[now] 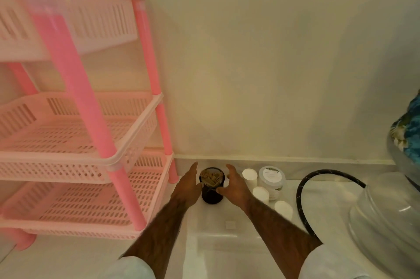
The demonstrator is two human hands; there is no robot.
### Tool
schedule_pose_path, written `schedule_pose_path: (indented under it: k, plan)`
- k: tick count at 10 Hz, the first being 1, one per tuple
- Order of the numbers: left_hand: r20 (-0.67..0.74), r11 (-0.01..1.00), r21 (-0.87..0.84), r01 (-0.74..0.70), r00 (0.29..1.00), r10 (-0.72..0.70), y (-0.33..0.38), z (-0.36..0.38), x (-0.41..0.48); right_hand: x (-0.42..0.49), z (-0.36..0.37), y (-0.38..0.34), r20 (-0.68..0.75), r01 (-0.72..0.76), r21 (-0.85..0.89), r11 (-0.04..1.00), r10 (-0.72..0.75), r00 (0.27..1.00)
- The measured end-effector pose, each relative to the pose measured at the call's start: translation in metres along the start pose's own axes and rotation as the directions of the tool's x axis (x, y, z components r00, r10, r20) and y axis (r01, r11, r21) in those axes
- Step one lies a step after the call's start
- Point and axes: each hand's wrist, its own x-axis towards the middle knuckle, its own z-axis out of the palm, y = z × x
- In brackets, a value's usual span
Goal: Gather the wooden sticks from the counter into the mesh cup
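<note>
Dark, cylindrical and woven of wire, the mesh cup [212,196] stands upright on the glossy white bench [216,244], near the cream wall [250,74] behind it. Short pale wooden sticks [211,180] sit inside the cup, crowding its mouth, too blurred to count.

The left hand [187,184] flanks the cup on its left and the right hand [234,184] on its right. Each grip is apart, with the fingers straight and pointing at the wall. Both thumbs reach the cup's side, but whether they press it or only lie against it cannot be told. The hands hide part of the cup's flanks.

Left of the cup, just past the left hand, a pink plastic three-tier slotted rack [79,119] crowds in with its nearest leg. Right of the cup, just past the right hand, small white cylinders [249,176] and a clear jar with a grey lid [271,176] cluster together. Farther right a black hose [302,190] curves. A large clear ribbed container [386,221] and a blue patterned thing [406,128] are cut off by the edge, their kind unclear. Nearer the person than the cup, bare bench shows between the forearms.
</note>
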Motion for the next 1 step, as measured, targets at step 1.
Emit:
schedule_pose_path:
  k: [1]
  plan:
    - [-0.082, 0.999, -0.028, -0.039, 0.996, 0.037, 0.0228, -0.0154, -0.0169, -0.0199, -0.0209, -0.0098, -0.065, 0.033, 0.018, 0.999, -0.031, 0.997]
